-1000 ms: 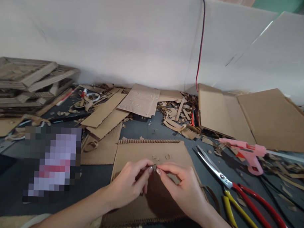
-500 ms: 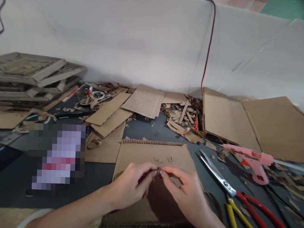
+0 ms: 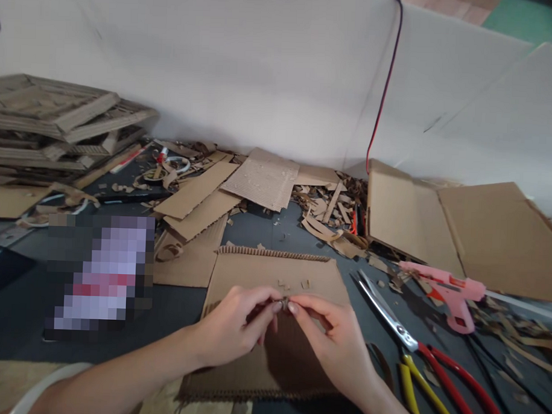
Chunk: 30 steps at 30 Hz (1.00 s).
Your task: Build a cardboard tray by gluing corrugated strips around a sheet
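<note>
Left hand (image 3: pixel 236 323) and right hand (image 3: pixel 332 336), both pinched closed, gripped one tiny scrap (image 3: pixel 285 302) over the cardboard (image 3: pixel 251 271)!

Left hand (image 3: pixel 238 323) and right hand (image 3: pixel 335 333) pinch a small piece (image 3: pixel 285 302).

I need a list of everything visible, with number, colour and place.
Cardboard sheet: one, brown, front
Small scrap: one, brown, held over sheet
Scissors: one, silver and red, right of sheet
Tool handles: two, yellow, beside scissors
Glue gun: one, pink, right
Folded cardboard: one, brown, back right
Cardboard frames: several, brown, back left
Cardboard pieces: several, brown, behind sheet
Loose scraps: many, brown, behind and right
Wall: one, whitish, back
Cable: one, dark red, by wall
Pixelated object: one, lilac, left
Table: one, dark, underneath
Other clutter: uncounted, mixed, back left
Left hand and right hand: one each, bare, above sheet
</note>
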Available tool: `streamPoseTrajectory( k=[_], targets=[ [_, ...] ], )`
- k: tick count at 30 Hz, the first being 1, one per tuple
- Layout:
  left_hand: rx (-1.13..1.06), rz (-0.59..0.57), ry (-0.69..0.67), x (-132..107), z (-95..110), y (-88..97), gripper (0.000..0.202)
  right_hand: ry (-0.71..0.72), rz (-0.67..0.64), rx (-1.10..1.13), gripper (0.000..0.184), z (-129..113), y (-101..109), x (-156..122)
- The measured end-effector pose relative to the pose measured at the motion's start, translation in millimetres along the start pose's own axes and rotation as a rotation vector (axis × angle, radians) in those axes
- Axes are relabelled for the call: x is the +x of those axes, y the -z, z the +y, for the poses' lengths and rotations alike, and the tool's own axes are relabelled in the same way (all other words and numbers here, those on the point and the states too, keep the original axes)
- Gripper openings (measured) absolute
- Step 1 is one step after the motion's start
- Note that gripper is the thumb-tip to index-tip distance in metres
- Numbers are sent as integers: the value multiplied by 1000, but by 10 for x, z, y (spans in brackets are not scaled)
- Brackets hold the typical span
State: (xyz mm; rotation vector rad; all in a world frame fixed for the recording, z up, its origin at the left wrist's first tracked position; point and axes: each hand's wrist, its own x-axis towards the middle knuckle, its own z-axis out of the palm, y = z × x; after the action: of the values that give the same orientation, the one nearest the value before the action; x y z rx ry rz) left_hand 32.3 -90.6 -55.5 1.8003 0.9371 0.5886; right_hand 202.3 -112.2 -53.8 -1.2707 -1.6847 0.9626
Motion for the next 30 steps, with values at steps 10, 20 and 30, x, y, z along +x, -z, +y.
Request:
streamPoseTrajectory(
  k=[10,20,30],
  targets=[
    [-9,-22,16,11,0,-11,24,62,16,-124,20,-31,-5,12],
    [-5,-19,38,14,-1,-6,25,145,135,-320,15,33,17,43],
    [-68,1,27,16,-8,-1,20,91,112,-301,20,-23,119,78]
  ],
)
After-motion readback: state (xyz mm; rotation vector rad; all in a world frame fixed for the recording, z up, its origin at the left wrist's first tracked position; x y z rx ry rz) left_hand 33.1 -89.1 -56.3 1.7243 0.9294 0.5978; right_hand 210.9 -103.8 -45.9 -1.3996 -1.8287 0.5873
